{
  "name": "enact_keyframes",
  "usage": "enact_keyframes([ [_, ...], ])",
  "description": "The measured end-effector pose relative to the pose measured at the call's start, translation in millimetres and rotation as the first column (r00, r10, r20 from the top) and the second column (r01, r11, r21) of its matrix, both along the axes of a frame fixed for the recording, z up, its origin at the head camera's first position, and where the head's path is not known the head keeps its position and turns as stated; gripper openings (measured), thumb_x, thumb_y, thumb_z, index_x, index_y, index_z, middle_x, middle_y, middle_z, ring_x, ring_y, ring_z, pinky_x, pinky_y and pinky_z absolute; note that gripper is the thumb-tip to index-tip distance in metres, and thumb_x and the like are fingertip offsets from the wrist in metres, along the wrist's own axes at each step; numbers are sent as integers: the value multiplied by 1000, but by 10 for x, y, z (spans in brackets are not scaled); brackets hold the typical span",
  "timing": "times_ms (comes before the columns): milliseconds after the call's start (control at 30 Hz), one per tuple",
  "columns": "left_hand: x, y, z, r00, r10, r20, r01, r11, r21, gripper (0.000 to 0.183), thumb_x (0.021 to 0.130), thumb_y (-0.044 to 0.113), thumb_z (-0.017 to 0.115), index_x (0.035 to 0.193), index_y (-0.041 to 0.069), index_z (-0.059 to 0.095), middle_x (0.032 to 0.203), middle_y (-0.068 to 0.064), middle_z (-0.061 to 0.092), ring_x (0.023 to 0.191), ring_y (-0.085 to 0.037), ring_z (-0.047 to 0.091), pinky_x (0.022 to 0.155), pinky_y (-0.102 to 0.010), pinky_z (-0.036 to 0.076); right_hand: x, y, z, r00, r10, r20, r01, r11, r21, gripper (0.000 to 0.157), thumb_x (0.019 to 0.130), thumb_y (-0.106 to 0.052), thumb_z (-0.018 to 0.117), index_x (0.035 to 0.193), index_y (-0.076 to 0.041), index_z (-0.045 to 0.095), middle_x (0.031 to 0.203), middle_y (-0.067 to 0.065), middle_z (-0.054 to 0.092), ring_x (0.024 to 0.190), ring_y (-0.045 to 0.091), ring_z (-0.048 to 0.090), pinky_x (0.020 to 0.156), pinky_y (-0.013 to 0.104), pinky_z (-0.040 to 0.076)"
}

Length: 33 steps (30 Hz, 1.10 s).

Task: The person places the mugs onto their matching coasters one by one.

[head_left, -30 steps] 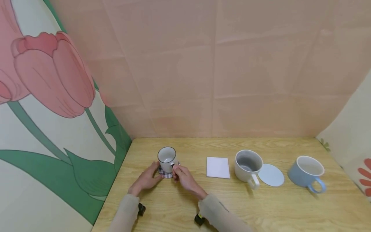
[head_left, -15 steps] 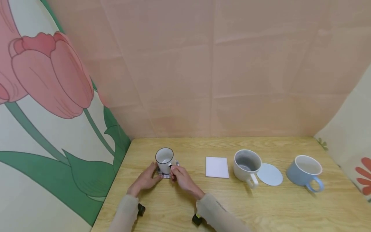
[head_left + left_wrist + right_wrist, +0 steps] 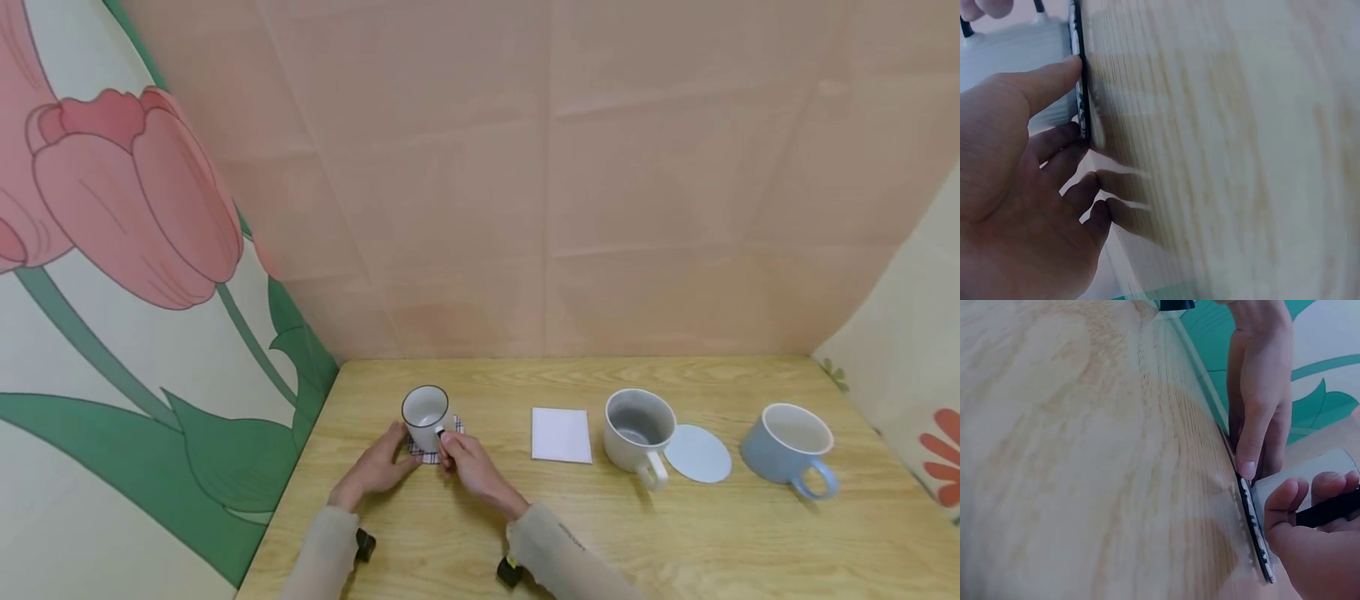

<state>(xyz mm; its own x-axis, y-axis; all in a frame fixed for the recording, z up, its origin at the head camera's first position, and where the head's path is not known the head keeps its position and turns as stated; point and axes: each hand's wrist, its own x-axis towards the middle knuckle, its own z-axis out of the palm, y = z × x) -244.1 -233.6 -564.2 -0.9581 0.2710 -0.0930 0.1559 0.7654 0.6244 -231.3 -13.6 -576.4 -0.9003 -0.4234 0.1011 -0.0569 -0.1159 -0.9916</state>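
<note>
A small white mug (image 3: pixel 425 412) with a black rim stands upright on a round plaid coaster (image 3: pixel 424 455) at the left of the table. My right hand (image 3: pixel 476 471) grips the mug's handle, whose dark edge (image 3: pixel 1329 509) shows between the fingers in the right wrist view. On the coaster's left and near side is my left hand (image 3: pixel 377 465). In the left wrist view, its thumb and curled fingers hold the coaster's rim (image 3: pixel 1079 69), beside the mug's wall (image 3: pixel 1016 56). The coaster's far part is hidden behind the mug.
To the right lies a white square coaster (image 3: pixel 562 435). Beyond it stand a larger white mug (image 3: pixel 637 437), a pale blue round coaster (image 3: pixel 698 454) and a light blue mug (image 3: pixel 783 446). A pink cloth wall (image 3: pixel 547 208) bounds the wooden table's back, a tulip-printed one its left.
The mug in my right hand has shifted slightly left and down on the plaid coaster. My left hand stays at the coaster's rim. The head view has shifted a little.
</note>
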Motion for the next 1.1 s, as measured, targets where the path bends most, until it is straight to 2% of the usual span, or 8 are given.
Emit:
enact_keyframes([
  [267, 13, 4, 11, 1000, 10, 7, -10, 1000, -4, 74, 105, 27, 70, 165, 3, 36, 171, -26, 31, 161, -49, 23, 131, -66, 22, 21, 33, 28, 1000, -9, -2, 10, 997, 75, 49, 118, -23, 37, 98, 18, 54, 83, 13, 53, 76, 21, 49, 64, 23, 45],
  [367, 24, 13, 10, 1000, 15, 15, -15, 1000, -1, 74, 105, 26, 69, 166, 3, 35, 172, -26, 30, 161, -48, 23, 131, -66, 22, 19, 43, 23, 1000, -22, -15, 24, 993, 115, 49, 118, -26, 40, 99, 16, 58, 85, 20, 59, 78, 21, 53, 67, 22, 47],
  [533, 34, 27, -6, 1000, -6, -18, 6, 1000, 8, 73, 106, 21, 69, 167, 6, 32, 172, -23, 32, 161, -44, 28, 131, -63, 24, 14, 56, 24, 998, -39, -43, 46, 984, 172, 49, 117, -28, 41, 99, 14, 61, 91, 30, 62, 80, 20, 55, 70, 21, 47],
  [700, 63, 20, 10, 999, -22, -46, 23, 1000, 20, 73, 105, 19, 70, 167, 5, 34, 171, -22, 36, 159, -44, 34, 130, -63, 27, 17, 65, 47, 998, -49, -39, 56, 979, 197, 48, 117, -29, 43, 101, 11, 64, 91, 25, 65, 81, 20, 56, 69, 21, 47],
  [900, 110, -2, 51, 1000, 15, -6, -15, 1000, -3, 69, 105, 24, 69, 163, 1, 39, 171, -24, 35, 160, -47, 28, 131, -66, 23, 27, 85, 65, 996, -77, -53, 87, 967, 238, 49, 116, -35, 45, 106, 7, 69, 98, 23, 69, 85, 26, 61, 69, 21, 50],
  [1100, 158, -23, 78, 1000, 22, -6, -22, 1000, -5, 65, 107, 24, 67, 161, 0, 43, 169, -25, 38, 158, -48, 31, 130, -66, 26, 60, 132, 77, 993, -96, -68, 111, 951, 287, 48, 115, -41, 45, 109, 0, 70, 102, 25, 69, 79, 17, 58, 61, 22, 47],
])
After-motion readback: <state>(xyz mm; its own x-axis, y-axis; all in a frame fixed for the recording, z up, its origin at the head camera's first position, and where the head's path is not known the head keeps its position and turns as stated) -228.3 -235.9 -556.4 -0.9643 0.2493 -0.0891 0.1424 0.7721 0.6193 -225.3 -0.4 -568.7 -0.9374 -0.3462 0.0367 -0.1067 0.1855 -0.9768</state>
